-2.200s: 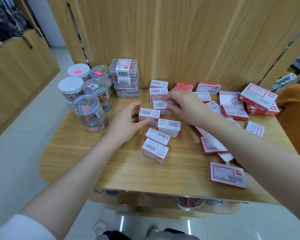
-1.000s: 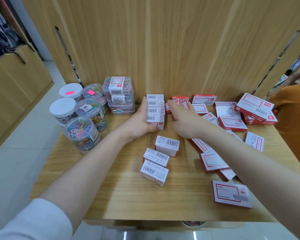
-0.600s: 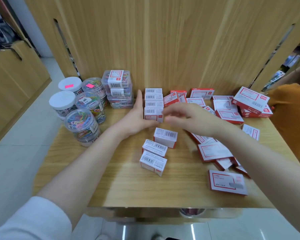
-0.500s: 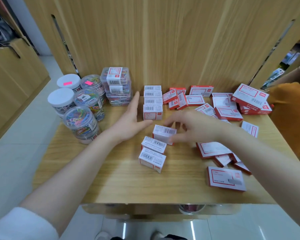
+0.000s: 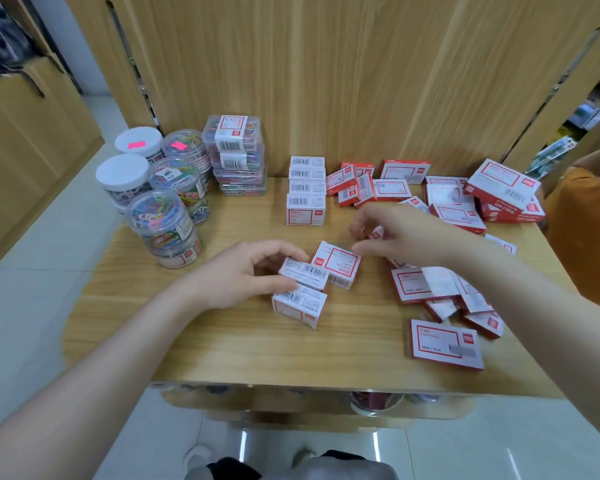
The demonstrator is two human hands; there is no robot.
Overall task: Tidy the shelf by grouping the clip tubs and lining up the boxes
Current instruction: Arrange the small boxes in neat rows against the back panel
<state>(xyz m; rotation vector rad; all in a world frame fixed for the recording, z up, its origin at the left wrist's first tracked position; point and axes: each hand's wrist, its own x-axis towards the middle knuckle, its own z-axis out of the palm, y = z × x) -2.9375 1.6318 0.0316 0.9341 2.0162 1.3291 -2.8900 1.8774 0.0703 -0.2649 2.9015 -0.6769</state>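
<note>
Head view, single frame. I log the left hand (image 5: 246, 271) with fingers curled round a small white barcode box (image 5: 303, 273), thumb on its near side, fingers over the far edge. That box rests on or against a second barcode box (image 5: 298, 305) just below it; I cannot tell whether it is lifted clear.

The right hand (image 5: 400, 235) hangs over the middle of the shelf top (image 5: 194, 348), fingers loosely bent and parted. Its thumb tip sits at the corner of a red-framed box (image 5: 336, 265) lying face up beside the left hand's box; whether it pinches or merely touches, I cannot tell.

Boxes: a neat row of four white boxes (image 5: 306, 190) runs back to the wooden panel. To the right, red and white boxes (image 5: 371, 185) lie scattered, some stacked (image 5: 504, 192), more in a loose pile (image 5: 440, 289) by the right forearm, one flat box (image 5: 445, 344) near the front edge.

Containers: round clear tubs (image 5: 158, 223) at back left hold coloured paper clips; two carry white lids (image 5: 122, 171). Beside them, touching the panel, stacked square clear tubs (image 5: 236, 154) also hold coloured clips.
</note>
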